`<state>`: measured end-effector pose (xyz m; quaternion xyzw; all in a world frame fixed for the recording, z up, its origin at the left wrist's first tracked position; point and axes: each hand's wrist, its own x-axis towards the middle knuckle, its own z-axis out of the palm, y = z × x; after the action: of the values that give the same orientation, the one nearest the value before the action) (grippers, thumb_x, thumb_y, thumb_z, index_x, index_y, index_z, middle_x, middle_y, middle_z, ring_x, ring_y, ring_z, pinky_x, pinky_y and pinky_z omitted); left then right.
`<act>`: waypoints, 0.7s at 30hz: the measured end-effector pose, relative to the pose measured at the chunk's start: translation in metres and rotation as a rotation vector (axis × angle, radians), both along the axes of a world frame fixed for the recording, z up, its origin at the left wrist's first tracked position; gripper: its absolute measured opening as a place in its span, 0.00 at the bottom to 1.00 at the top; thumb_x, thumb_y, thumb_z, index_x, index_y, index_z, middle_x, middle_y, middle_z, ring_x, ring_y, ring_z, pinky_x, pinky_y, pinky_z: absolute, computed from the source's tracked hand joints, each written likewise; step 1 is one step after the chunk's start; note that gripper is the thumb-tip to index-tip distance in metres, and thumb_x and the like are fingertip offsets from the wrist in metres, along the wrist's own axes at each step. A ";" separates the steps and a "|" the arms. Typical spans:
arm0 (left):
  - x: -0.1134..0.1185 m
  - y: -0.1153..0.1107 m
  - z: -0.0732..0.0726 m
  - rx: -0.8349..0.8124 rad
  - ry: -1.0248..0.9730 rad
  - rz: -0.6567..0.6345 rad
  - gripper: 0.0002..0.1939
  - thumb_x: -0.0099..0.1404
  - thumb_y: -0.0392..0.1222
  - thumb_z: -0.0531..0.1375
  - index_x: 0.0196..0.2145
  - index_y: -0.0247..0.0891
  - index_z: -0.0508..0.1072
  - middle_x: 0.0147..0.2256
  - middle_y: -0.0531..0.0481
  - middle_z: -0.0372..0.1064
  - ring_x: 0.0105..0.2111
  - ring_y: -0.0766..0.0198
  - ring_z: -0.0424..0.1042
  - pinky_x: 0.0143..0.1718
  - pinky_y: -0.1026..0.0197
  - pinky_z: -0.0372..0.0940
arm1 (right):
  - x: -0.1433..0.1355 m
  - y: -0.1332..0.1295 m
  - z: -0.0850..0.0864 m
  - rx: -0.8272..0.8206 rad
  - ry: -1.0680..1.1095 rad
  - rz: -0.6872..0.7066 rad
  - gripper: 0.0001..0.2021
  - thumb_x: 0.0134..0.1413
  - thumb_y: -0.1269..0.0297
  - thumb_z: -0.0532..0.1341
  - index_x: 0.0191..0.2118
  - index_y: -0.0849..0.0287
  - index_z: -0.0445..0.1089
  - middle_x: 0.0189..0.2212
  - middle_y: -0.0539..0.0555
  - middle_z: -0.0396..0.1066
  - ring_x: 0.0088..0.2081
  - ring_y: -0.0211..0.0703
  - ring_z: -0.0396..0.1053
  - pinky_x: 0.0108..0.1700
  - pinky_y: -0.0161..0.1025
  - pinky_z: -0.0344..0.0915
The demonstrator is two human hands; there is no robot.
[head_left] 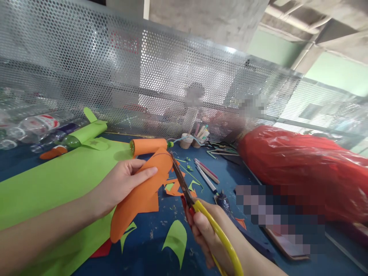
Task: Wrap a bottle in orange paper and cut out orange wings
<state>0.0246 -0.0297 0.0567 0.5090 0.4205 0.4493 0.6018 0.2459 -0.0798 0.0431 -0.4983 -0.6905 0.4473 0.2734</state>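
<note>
My left hand (126, 180) pinches a long orange paper piece (140, 191), its thumb lying on top. A dark curved line runs across the paper near its upper end. In my right hand (212, 230) is a pair of scissors (227, 245) with yellow and red handles. The dark blades point up and left, and their tips are at the upper right edge of the orange paper. Whether the blades are parted cannot be made out. A cut green paper piece (176, 241) lies on the blue table below, and orange and green scraps are scattered behind the scissors.
Large green paper (71, 176) covers the left side. Behind it are a green-wrapped bottle (92, 132), an orange-wrapped bottle (149, 147) and clear bottles (38, 126). Pens (205, 176) and cups of markers (186, 141) stand beyond. A red plastic bag (301, 172) fills the right.
</note>
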 end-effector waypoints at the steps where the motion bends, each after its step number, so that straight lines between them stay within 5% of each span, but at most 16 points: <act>1: -0.001 0.001 0.001 -0.004 0.001 -0.007 0.08 0.59 0.47 0.65 0.34 0.44 0.82 0.29 0.51 0.80 0.26 0.63 0.77 0.27 0.67 0.69 | 0.001 0.001 0.000 0.005 -0.004 -0.001 0.32 0.49 0.27 0.46 0.29 0.56 0.55 0.15 0.40 0.50 0.09 0.27 0.50 0.09 0.27 0.51; 8: -0.007 0.007 0.003 0.008 0.034 -0.011 0.12 0.60 0.50 0.64 0.40 0.46 0.81 0.32 0.50 0.81 0.30 0.61 0.78 0.30 0.66 0.72 | 0.012 0.006 0.003 0.060 -0.107 0.098 0.30 0.53 0.29 0.45 0.29 0.55 0.54 0.16 0.42 0.54 0.12 0.30 0.55 0.12 0.28 0.52; 11: -0.009 0.009 0.006 0.007 0.062 -0.015 0.12 0.60 0.51 0.64 0.39 0.46 0.81 0.31 0.50 0.81 0.30 0.59 0.79 0.29 0.65 0.72 | 0.015 0.005 0.014 0.219 -0.244 0.143 0.28 0.59 0.34 0.41 0.28 0.56 0.56 0.18 0.48 0.61 0.19 0.37 0.61 0.21 0.34 0.59; 15: -0.010 0.010 0.008 -0.024 0.069 -0.091 0.12 0.59 0.50 0.64 0.37 0.43 0.82 0.29 0.48 0.80 0.27 0.60 0.78 0.26 0.66 0.71 | 0.015 0.000 0.024 0.414 -0.341 0.217 0.30 0.63 0.39 0.36 0.30 0.57 0.63 0.25 0.55 0.68 0.25 0.41 0.65 0.28 0.38 0.63; 21: -0.010 0.006 0.007 -0.044 0.122 -0.219 0.13 0.60 0.49 0.63 0.37 0.39 0.81 0.28 0.51 0.80 0.25 0.64 0.76 0.25 0.68 0.67 | 0.017 -0.006 0.021 0.438 -0.289 0.230 0.30 0.65 0.41 0.37 0.39 0.58 0.66 0.30 0.55 0.69 0.28 0.42 0.67 0.31 0.37 0.67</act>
<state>0.0147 -0.0242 0.0636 0.5647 0.4080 0.3399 0.6317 0.2633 -0.0854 0.0636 -0.4043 -0.8546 0.2398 0.2207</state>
